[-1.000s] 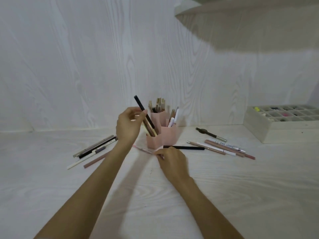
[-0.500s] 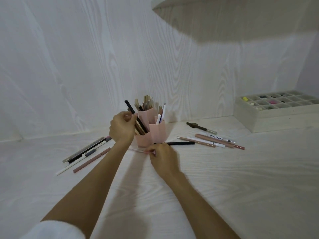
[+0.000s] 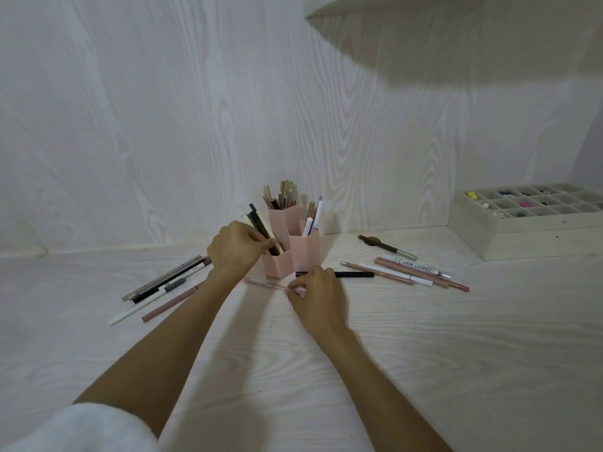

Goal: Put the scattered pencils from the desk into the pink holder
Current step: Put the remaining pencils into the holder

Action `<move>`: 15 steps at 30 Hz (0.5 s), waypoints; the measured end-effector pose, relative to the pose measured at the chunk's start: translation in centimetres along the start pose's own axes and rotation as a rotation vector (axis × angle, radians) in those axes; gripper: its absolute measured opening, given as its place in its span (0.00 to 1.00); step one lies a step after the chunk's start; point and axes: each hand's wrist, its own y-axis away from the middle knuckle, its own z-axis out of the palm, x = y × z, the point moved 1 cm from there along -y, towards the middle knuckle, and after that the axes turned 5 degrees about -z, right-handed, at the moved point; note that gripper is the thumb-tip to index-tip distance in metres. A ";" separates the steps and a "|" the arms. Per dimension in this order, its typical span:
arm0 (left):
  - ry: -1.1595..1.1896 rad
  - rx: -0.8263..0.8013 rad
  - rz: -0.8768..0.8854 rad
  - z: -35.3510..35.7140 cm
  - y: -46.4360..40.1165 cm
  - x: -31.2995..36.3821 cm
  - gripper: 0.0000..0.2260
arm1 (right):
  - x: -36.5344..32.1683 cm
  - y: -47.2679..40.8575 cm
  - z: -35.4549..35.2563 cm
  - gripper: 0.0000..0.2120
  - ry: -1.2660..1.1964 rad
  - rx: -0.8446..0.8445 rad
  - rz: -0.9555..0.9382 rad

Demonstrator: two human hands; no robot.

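- Left hand (image 3: 235, 247): fingers curled round a small bundle of pencils (image 3: 263, 230), dark and cream, their lower ends down inside the front-left compartment of the pink holder (image 3: 283, 260), upper ends leaning up and to the left.
- Right hand (image 3: 318, 296): thumb and fingertips pinched on the right end of a thin pink pencil (image 3: 266, 283), lying flat on the desk (image 3: 424, 353) just in front of the holder, its free end pointing left toward the left wrist.
- Pink holder: hexagonal compartments joined together, upright near the back wall, between the two hands and slightly beyond them; back compartment filled with wooden-toned pencils, right compartment with a few white and pale ones.
- Black pencil (image 3: 354, 274): flat on the desk, just right of the holder's base, its left end hidden behind the right hand.
- Right cluster (image 3: 408, 272): several pink, brown and white pencils side by side, one printed "SWEET MINT"; a dark brown one (image 3: 386, 246) lying apart, farther back.
- Left cluster (image 3: 163, 283): grey, black, white and dusty-pink pencils fanned out on the desk, near the left forearm.
- White divided tray (image 3: 528, 223): far right against the wall, small coloured bits in its cells, too small to identify.
- White sleeve (image 3: 75, 429): bottom left corner, on the left arm.
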 end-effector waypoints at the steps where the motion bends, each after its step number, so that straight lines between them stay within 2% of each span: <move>1: 0.036 0.006 0.016 -0.3 0.1 -0.5 0.13 | 0.0 0.0 0.0 0.08 -0.007 -0.004 -0.005; 4: 0.215 0.076 -0.006 -1.7 0.6 -3.5 0.19 | 0.2 0.0 0.1 0.06 -0.111 0.016 0.002; 6: 0.308 0.177 -0.071 -3.0 1.4 -6.7 0.19 | 0.2 -0.2 0.3 0.06 -0.238 0.026 0.013; 9: 0.162 0.257 -0.132 -3.5 3.2 -11.3 0.17 | 0.2 -0.4 0.2 0.05 -0.443 0.029 0.085; 11: 0.077 0.238 -0.177 -3.4 3.9 -13.4 0.14 | -0.1 -0.5 0.4 0.04 -0.525 0.050 0.108; 15: -0.002 0.172 -0.127 -2.6 4.2 -14.0 0.11 | 0.0 -0.3 -0.1 0.07 -0.627 0.131 0.113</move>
